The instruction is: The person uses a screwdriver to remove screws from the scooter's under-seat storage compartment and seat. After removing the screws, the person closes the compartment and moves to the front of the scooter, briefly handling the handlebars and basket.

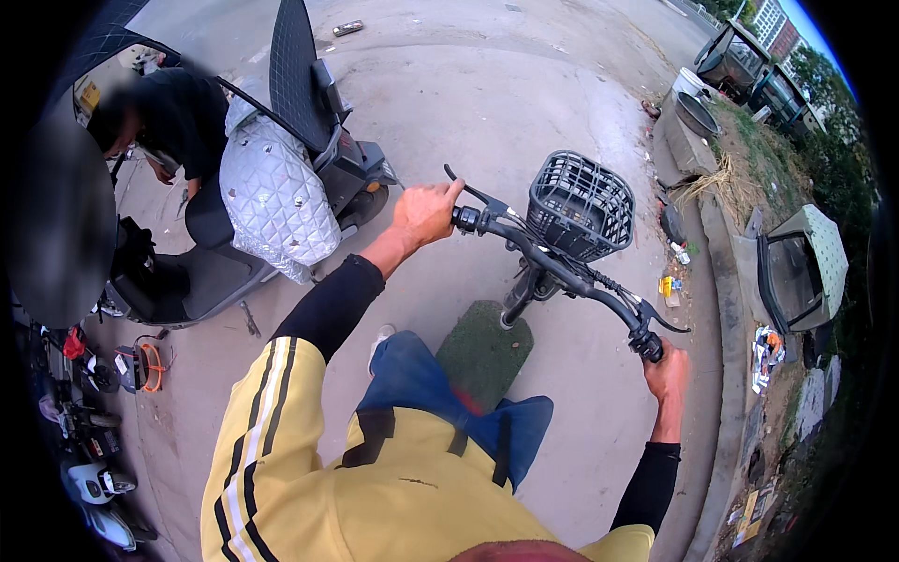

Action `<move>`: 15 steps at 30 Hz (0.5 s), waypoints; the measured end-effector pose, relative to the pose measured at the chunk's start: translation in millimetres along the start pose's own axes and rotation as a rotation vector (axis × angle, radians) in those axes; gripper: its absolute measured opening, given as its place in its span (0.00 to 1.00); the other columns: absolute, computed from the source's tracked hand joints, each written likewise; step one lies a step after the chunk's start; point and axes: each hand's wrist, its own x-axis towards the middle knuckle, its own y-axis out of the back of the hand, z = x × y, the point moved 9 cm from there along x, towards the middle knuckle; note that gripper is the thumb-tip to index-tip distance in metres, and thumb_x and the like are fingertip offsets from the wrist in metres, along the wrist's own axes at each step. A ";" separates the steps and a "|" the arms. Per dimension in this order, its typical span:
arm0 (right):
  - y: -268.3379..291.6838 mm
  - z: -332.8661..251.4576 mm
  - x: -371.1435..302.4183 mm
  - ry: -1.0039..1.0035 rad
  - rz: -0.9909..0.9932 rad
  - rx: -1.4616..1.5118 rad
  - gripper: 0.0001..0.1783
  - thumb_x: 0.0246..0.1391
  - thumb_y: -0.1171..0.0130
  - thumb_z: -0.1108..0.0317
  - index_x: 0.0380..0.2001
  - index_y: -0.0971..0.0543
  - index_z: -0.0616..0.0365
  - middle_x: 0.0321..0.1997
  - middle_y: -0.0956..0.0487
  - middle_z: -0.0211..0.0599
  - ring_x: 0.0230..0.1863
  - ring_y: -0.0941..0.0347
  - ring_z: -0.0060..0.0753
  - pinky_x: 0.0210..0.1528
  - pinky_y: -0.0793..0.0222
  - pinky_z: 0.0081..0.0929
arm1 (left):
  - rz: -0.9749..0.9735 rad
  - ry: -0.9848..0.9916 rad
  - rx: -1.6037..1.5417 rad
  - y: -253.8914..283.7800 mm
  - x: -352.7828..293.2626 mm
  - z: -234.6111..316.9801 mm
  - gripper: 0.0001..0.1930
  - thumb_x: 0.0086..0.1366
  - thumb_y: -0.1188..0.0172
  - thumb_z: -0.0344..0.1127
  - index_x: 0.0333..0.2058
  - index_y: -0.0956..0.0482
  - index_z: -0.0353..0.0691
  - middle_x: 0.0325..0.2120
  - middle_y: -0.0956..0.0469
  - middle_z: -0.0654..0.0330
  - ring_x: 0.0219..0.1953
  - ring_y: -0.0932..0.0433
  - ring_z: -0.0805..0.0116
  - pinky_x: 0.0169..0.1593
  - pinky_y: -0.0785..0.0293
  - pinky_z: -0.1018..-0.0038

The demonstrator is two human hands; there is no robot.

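Black handlebars [552, 265] of an electric scooter stretch across in front of me. My left hand [426, 212] is wrapped round the left grip, beside its brake lever [473, 190]. Round the right grip, below the right brake lever [663, 318], my right hand [667, 373] is closed. Both grips are mostly covered by my hands. A black plastic basket [581, 206] is fixed ahead of the bars, with nothing seen inside. Below the steering column lies a dark green footboard mat [487, 347], between my legs.
A parked scooter [211, 272] with a silver quilted cover [276, 192] stands at the left, a person [178, 117] bending beside it. A concrete kerb [721, 375] runs along the right, with litter and a vehicle canopy [805, 267]. More scooters [98, 487] stand at lower left.
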 end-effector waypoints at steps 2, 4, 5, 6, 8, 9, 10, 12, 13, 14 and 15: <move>4.5 14.3 82.9 0.071 0.007 -0.110 0.14 0.44 0.29 0.71 0.39 0.14 0.53 0.29 0.16 0.55 0.35 0.18 0.63 0.39 0.22 0.53 | 0.048 0.040 -0.037 -24.9 46.8 -1.0 0.29 0.52 0.33 0.33 0.56 0.25 0.46 0.32 0.17 0.56 0.33 0.15 0.51 0.35 0.20 0.58; 7.5 26.8 165.1 0.107 0.004 -0.154 0.17 0.43 0.29 0.72 0.41 0.14 0.52 0.31 0.16 0.55 0.36 0.18 0.63 0.41 0.22 0.54 | 0.096 0.064 -0.059 -47.8 98.1 2.0 0.29 0.52 0.33 0.33 0.55 0.24 0.46 0.31 0.17 0.57 0.31 0.16 0.52 0.34 0.20 0.58; 6.8 35.6 200.9 0.129 0.001 -0.159 0.17 0.43 0.29 0.72 0.41 0.14 0.52 0.31 0.16 0.55 0.36 0.18 0.63 0.41 0.22 0.54 | 0.122 0.076 -0.059 -56.6 124.3 2.6 0.29 0.51 0.32 0.33 0.55 0.24 0.46 0.30 0.18 0.57 0.31 0.16 0.52 0.33 0.21 0.58; 6.4 44.7 235.6 0.150 0.000 -0.165 0.17 0.43 0.29 0.72 0.41 0.14 0.52 0.32 0.16 0.55 0.36 0.18 0.63 0.42 0.22 0.54 | 0.132 0.085 -0.061 -69.8 151.3 3.6 0.28 0.51 0.32 0.33 0.55 0.24 0.46 0.30 0.18 0.57 0.30 0.16 0.52 0.33 0.21 0.58; 2.8 57.9 301.8 0.169 -0.018 -0.170 0.18 0.43 0.28 0.71 0.42 0.14 0.53 0.32 0.16 0.56 0.37 0.18 0.64 0.43 0.22 0.55 | 0.155 0.092 -0.049 -83.8 204.3 6.5 0.28 0.51 0.32 0.33 0.54 0.23 0.46 0.29 0.18 0.57 0.29 0.16 0.52 0.32 0.21 0.59; 2.3 63.2 332.4 0.183 -0.020 -0.157 0.18 0.43 0.27 0.71 0.42 0.14 0.53 0.32 0.16 0.56 0.37 0.18 0.64 0.43 0.22 0.55 | 0.173 0.080 -0.031 -89.2 227.6 9.5 0.26 0.52 0.32 0.33 0.52 0.25 0.42 0.28 0.17 0.55 0.29 0.15 0.54 0.34 0.19 0.60; 4.4 70.5 362.8 0.191 -0.017 -0.144 0.18 0.43 0.27 0.72 0.42 0.14 0.54 0.32 0.16 0.57 0.37 0.18 0.64 0.43 0.22 0.55 | 0.154 0.096 -0.023 -94.8 254.5 11.8 0.26 0.52 0.32 0.33 0.52 0.25 0.41 0.28 0.17 0.55 0.29 0.15 0.54 0.33 0.19 0.60; 6.4 89.2 426.5 0.224 -0.021 -0.142 0.19 0.42 0.27 0.71 0.42 0.15 0.54 0.31 0.16 0.57 0.37 0.18 0.64 0.42 0.23 0.56 | 0.112 0.127 -0.009 -108.9 303.9 17.6 0.27 0.51 0.32 0.33 0.52 0.25 0.41 0.28 0.18 0.55 0.29 0.15 0.54 0.33 0.19 0.60; 8.3 94.1 458.2 0.241 -0.019 -0.143 0.19 0.42 0.27 0.72 0.41 0.15 0.54 0.31 0.16 0.57 0.37 0.18 0.64 0.42 0.23 0.56 | 0.109 0.152 -0.014 -114.2 326.3 16.3 0.28 0.51 0.32 0.33 0.53 0.25 0.42 0.29 0.18 0.56 0.29 0.15 0.53 0.33 0.20 0.59; 10.2 96.7 488.9 0.259 -0.015 -0.143 0.19 0.42 0.27 0.72 0.41 0.15 0.54 0.31 0.16 0.56 0.37 0.18 0.64 0.42 0.23 0.56 | 0.108 0.176 -0.018 -122.5 345.9 14.9 0.29 0.51 0.32 0.33 0.55 0.24 0.44 0.29 0.18 0.56 0.30 0.15 0.52 0.32 0.20 0.58; 14.4 95.1 517.7 0.293 -0.004 -0.147 0.20 0.40 0.28 0.73 0.41 0.15 0.53 0.31 0.16 0.56 0.37 0.19 0.64 0.42 0.23 0.56 | 0.106 0.200 -0.022 -129.1 364.5 12.9 0.30 0.51 0.32 0.33 0.56 0.24 0.45 0.30 0.18 0.56 0.30 0.15 0.52 0.32 0.20 0.57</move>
